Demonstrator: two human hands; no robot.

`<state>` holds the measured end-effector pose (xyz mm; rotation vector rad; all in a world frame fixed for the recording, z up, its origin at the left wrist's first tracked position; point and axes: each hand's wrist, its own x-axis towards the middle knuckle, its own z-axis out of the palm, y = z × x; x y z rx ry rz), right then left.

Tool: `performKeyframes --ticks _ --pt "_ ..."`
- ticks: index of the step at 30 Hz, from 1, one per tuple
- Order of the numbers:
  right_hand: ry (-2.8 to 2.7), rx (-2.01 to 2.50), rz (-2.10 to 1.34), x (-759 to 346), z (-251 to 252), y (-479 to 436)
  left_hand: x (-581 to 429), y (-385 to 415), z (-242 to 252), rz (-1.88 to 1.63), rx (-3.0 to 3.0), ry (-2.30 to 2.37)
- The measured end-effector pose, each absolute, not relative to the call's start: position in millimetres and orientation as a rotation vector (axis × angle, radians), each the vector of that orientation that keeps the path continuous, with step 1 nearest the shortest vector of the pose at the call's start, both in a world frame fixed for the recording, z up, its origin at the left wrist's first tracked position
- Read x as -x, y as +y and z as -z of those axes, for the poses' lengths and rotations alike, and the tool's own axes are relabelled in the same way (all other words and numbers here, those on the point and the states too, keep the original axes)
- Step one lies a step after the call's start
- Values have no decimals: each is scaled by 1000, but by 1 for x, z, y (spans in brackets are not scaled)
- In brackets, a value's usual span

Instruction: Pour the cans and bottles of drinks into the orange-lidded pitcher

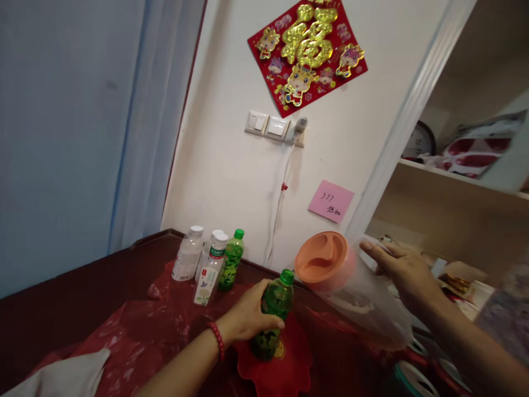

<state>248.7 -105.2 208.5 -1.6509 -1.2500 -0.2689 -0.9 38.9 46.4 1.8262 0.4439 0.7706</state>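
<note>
Left hand (248, 317) grips green bottle (273, 317); right hand (403, 273) outstretched.

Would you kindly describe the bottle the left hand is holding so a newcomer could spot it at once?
Start at the dark table under the wall switches, covered by a red plastic sheet. Near its front, the left hand grips a green-capped bottle. Unlike the cluster of four bottles by the wall, it stands alone on a red mat.

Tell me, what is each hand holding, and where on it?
The left hand grips a green-capped bottle around its middle. The right hand rests on a clear jar with an orange lid, touching its side; a firm grip cannot be told.
</note>
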Motion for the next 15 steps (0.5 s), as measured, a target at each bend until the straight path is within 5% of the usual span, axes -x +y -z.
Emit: performKeyframes --ticks 15 --pt "-499 1208 -112 -309 -73 -36 -3 38 -57 -677 -1739 387"
